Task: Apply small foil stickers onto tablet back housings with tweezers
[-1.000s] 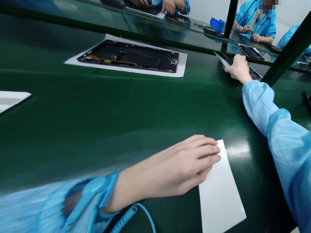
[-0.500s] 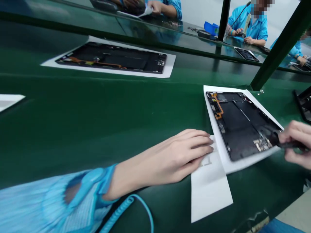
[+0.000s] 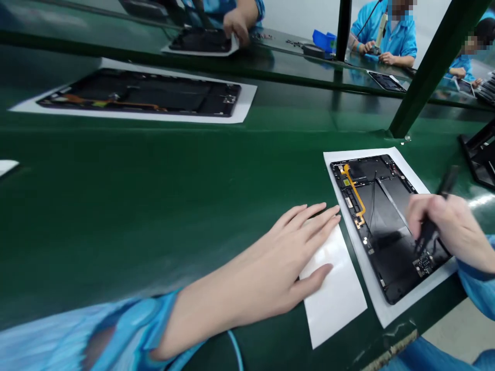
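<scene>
My left hand (image 3: 294,257) lies flat with fingers stretched out, on and beside a small white sheet (image 3: 336,288). Its fingertips reach to the edge of the paper under an opened tablet housing (image 3: 386,226). The housing is black, with an orange flex cable (image 3: 358,196) along its left side and a small circuit board (image 3: 424,264) at its near end. Over the housing's right side, my right hand (image 3: 450,221) is closed around black tweezers (image 3: 427,234), slightly blurred. Their tips point down near the small board; contact cannot be made out.
Another opened tablet housing (image 3: 154,93) rests on white paper farther back on the green bench (image 3: 154,206). A green post (image 3: 433,77) rises behind the near tablet. Co-workers in blue sit across the bench, near a blue bin (image 3: 324,41). A black stand (image 3: 481,159) is at far right.
My right hand has moved in from the right over the tablet, the tweezers now steeper. My left fingers have spread and flattened. The tablet and its paper appear turned and nearer.
</scene>
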Available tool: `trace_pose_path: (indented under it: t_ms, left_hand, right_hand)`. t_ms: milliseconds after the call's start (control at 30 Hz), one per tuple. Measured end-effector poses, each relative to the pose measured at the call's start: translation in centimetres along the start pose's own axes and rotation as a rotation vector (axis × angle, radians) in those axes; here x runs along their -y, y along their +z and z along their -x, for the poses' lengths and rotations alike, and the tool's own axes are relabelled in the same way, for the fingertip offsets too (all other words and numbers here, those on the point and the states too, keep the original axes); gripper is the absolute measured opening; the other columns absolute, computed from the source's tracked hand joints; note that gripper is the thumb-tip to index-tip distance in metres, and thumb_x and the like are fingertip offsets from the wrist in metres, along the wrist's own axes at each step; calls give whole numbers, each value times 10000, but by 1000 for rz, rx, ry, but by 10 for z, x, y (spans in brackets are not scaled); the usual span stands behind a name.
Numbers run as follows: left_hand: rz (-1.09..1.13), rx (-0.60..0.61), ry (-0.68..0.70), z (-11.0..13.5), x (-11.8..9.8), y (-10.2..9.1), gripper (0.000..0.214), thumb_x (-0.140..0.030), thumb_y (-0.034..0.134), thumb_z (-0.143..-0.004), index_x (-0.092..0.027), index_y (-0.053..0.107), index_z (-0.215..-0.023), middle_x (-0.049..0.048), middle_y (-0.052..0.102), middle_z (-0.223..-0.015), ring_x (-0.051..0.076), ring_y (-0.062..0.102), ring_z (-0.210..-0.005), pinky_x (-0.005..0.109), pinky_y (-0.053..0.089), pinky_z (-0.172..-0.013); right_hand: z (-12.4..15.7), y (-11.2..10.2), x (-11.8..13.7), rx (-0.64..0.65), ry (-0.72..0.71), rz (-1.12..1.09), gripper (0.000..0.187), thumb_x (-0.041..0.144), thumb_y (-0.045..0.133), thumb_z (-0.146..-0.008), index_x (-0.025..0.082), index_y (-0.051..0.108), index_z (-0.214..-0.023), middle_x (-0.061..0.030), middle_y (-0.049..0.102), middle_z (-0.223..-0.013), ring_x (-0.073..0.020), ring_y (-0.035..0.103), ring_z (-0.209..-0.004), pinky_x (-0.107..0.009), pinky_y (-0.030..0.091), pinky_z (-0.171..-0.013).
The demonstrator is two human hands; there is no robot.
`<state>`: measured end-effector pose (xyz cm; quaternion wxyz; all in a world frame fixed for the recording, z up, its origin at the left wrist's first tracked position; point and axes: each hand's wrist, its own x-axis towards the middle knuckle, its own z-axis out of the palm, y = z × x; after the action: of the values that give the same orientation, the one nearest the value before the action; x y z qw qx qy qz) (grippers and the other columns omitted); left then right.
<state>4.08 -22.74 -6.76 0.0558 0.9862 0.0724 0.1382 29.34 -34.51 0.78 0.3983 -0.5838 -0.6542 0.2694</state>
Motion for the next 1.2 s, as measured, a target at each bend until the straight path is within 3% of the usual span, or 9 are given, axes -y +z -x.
trace_pose_path:
  t_ms: [133, 233, 367, 500, 700, 867, 1000, 1067, 1200]
  left_hand:
    - [-29, 68, -4, -2, -2, 2, 613, -361, 359, -1044, -22, 283, -1548, 243, 333, -1592, 416, 363, -1463, 642, 388, -1129]
    - [-2, 88, -21, -3, -4, 0, 648, -323, 380, -1020, -33, 206, -1573, 245, 171, -1640, 402, 274, -1505, 622, 348, -1162]
    - [19, 103, -40, -5, -6, -5, 684, -286, 391, -1003, -39, 140, -1590, 234, 121, -1647, 407, 257, -1509, 644, 312, -1170]
    - [45, 80, -74, -6, -6, -7, 748, -401, 414, -1037, -73, 66, -1612, 215, 188, -1640, 436, 344, -1466, 654, 350, -1137]
    - [11, 23, -43, -7, -7, -3, 684, -452, 406, -1041, -17, 275, -1552, 251, 254, -1609, 491, 411, -1408, 707, 385, -1078]
    - [40, 42, -59, -8, -8, -4, 571, -439, 422, -1028, -63, 455, -1457, 235, 310, -1602, 491, 427, -1398, 726, 380, -1081]
    - [41, 60, -69, -11, -8, -5, 463, -461, 442, -1015, -88, 633, -1212, 227, 385, -1573, 488, 422, -1402, 726, 368, -1097]
    - [29, 64, -64, -11, -8, -4, 449, -461, 443, -1013, -89, 649, -1155, 234, 382, -1573, 496, 425, -1398, 733, 375, -1087]
    - [19, 43, -67, -10, -8, -1, 541, -455, 452, -1014, -75, 511, -1393, 237, 284, -1617, 491, 426, -1399, 728, 375, -1086]
  right_hand:
    - [-43, 38, -2, 348, 57, -261, 552, 684, 533, -949, 182, 616, -734, -11, 645, -660, -143, 678, -558, -227, 541, -533]
    - [-57, 57, -12, 458, 62, -412, 452, 632, 652, -897, 192, 582, -824, -23, 674, -761, -167, 719, -696, -256, 596, -675]
    - [-55, 69, -19, 399, 115, -452, 432, 621, 652, -891, 206, 538, -861, -24, 653, -768, -187, 712, -716, -298, 619, -673]
    - [-48, 72, -17, 325, 106, -360, 350, 529, 617, -925, 216, 508, -812, -23, 631, -746, -197, 705, -674, -315, 616, -627]
    - [-49, 75, -15, 294, 23, -231, 175, 205, 530, -873, 233, 481, -707, -1, 587, -653, -170, 667, -593, -262, 574, -535]
    - [-50, 77, -16, 281, 47, -201, 198, 159, 525, -867, 234, 448, -701, 23, 598, -623, -150, 673, -576, -231, 546, -530]
    - [-51, 78, -13, 270, 65, -171, 206, 159, 509, -880, 233, 440, -701, 24, 603, -619, -150, 684, -581, -222, 529, -516]
    - [-52, 77, -12, 286, 62, -158, 237, 116, 512, -855, 231, 436, -663, 25, 598, -600, -148, 679, -570, -216, 521, -505]
    - [-54, 76, -11, 311, 58, -154, 270, 65, 518, -825, 231, 431, -632, 33, 594, -571, -150, 684, -565, -216, 530, -514]
